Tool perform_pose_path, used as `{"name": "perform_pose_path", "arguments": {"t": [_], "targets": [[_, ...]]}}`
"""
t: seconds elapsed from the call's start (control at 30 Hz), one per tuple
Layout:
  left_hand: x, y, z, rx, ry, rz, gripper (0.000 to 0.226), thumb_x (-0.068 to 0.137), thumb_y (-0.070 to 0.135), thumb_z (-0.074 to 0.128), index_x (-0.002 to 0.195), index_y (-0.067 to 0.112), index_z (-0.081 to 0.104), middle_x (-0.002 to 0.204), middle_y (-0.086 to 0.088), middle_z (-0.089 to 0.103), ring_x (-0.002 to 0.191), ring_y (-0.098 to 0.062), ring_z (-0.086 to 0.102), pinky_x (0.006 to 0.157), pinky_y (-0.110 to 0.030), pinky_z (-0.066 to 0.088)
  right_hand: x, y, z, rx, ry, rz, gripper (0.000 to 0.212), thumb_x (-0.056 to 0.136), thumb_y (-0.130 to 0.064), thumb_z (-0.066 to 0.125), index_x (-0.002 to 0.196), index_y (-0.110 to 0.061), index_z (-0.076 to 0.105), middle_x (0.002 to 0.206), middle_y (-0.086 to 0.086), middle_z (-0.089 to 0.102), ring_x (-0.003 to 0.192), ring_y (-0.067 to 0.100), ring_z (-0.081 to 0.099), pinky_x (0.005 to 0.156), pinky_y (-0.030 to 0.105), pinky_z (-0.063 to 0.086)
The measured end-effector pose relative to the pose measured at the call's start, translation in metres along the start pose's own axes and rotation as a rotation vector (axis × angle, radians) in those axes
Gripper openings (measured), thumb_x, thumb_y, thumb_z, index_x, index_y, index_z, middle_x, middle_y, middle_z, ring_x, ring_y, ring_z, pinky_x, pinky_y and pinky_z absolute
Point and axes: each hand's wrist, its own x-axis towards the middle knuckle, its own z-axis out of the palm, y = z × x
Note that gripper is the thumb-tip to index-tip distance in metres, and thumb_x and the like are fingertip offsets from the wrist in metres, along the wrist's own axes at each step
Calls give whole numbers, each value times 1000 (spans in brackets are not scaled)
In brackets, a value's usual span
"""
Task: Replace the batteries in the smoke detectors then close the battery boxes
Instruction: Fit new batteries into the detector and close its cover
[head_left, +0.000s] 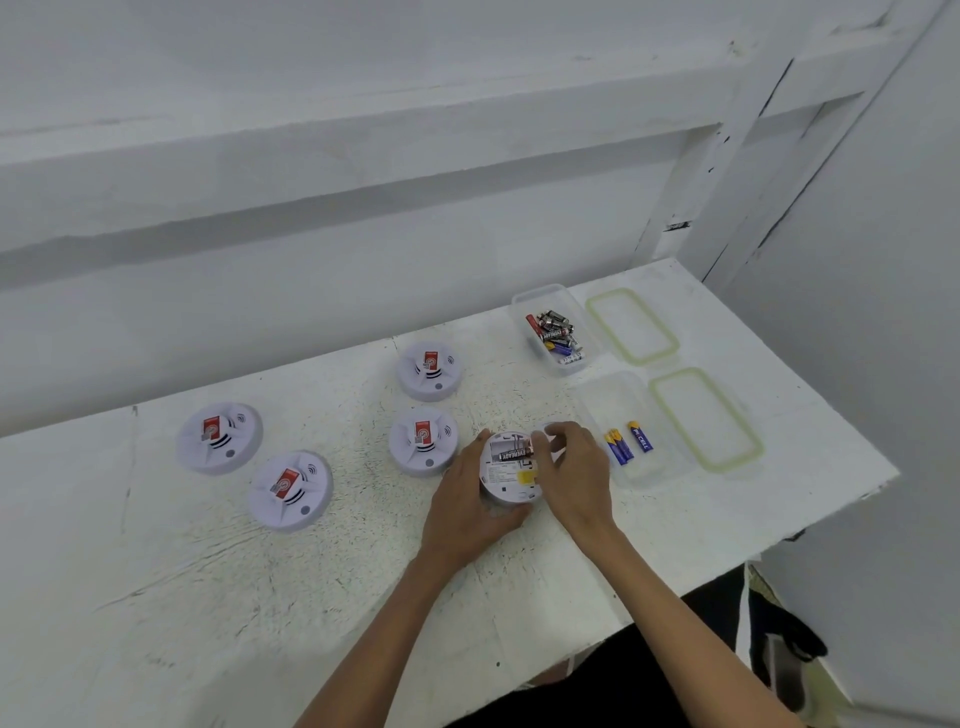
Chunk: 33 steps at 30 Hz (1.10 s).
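A white smoke detector lies upside down on the table with its battery bay uncovered. My left hand grips its left and near rim. A black battery sits in the bay, and the fingertips of my right hand pinch its right end. Two more clusters of detectors lie face up: two just left of my hands, two further left. A clear box to the right holds three blue and yellow batteries. Another clear box behind it holds several mixed batteries.
Two clear lids with green seals lie to the right of the boxes. The white table's right edge runs close past the lids. A white wall stands behind. A dark bag sits below the table's near right corner.
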Motion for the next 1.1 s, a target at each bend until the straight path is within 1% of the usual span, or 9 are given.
{"name": "perform_pose_path", "arguments": {"t": [0.17, 0.27, 0.4, 0.5, 0.7, 0.8, 0.9, 1.03, 1.1], "targets": [[-2, 0, -2, -16, 0, -10, 96, 73, 51, 86, 153, 25, 39, 150, 28, 40, 138, 14, 34, 110, -9, 30, -11, 1, 4, -110, 5, -98, 16, 96, -26, 59, 106, -16, 67, 99, 1, 62, 86, 18, 58, 71, 26, 47], [-2, 2, -2, -27, 13, -3, 95, 73, 49, 85, 153, 26, 39, 153, 20, 44, 141, 6, 38, 114, -22, 37, -19, 2, 10, -135, 10, -106, 20, 97, -25, 56, 109, -15, 69, 104, 3, 63, 91, 20, 56, 73, 29, 50], [-3, 2, -3, -29, 18, -16, 96, 74, 48, 84, 155, 29, 36, 153, 24, 43, 140, 3, 41, 113, -34, 44, -32, 1, 15, -206, 35, -167, 29, 95, -29, 60, 121, -17, 68, 107, 0, 60, 99, 19, 50, 69, 28, 50], [-2, 1, -3, -43, 8, -12, 97, 74, 47, 83, 155, 33, 34, 155, 19, 43, 141, 0, 42, 112, -42, 46, -33, 3, 18, -157, 51, -133, 28, 93, -33, 64, 117, -18, 70, 103, -3, 58, 99, 17, 47, 70, 31, 52], [-1, 2, -4, -60, -19, -60, 101, 73, 55, 79, 158, 32, 28, 155, 20, 41, 140, 2, 42, 112, -41, 47, -33, 3, 25, -132, 98, -220, 17, 87, -29, 73, 92, -13, 73, 97, -1, 60, 98, 19, 49, 72, 29, 52], [-1, 3, -3, -68, -23, -62, 99, 75, 60, 75, 158, 29, 29, 157, 20, 40, 141, 1, 42, 113, -41, 45, -38, 4, 24, -186, 39, -282, 23, 88, -32, 71, 99, -12, 73, 105, 2, 61, 104, 18, 52, 75, 25, 51], [-1, 0, -3, -94, -6, -77, 102, 72, 57, 83, 156, 34, 30, 156, 20, 42, 141, 2, 41, 114, -41, 44, -31, 1, 8, -85, -19, -212, 22, 93, -25, 63, 113, -17, 70, 110, -4, 62, 104, 13, 54, 82, 25, 51], [1, -1, -3, -83, 8, -61, 99, 68, 55, 88, 152, 38, 38, 147, 22, 51, 135, 3, 47, 111, -38, 47, 7, -9, -9, -19, 105, -152, 18, 94, -19, 59, 109, -21, 69, 103, -10, 65, 91, 8, 57, 82, 10, 41], [0, -2, -4, -56, 5, 13, 91, 71, 52, 87, 149, 37, 43, 148, 20, 51, 135, 1, 48, 109, -36, 49, 27, -13, -11, -27, 120, -154, 17, 93, -16, 60, 105, -19, 72, 100, -7, 68, 88, 11, 59, 82, 17, 45]]}}
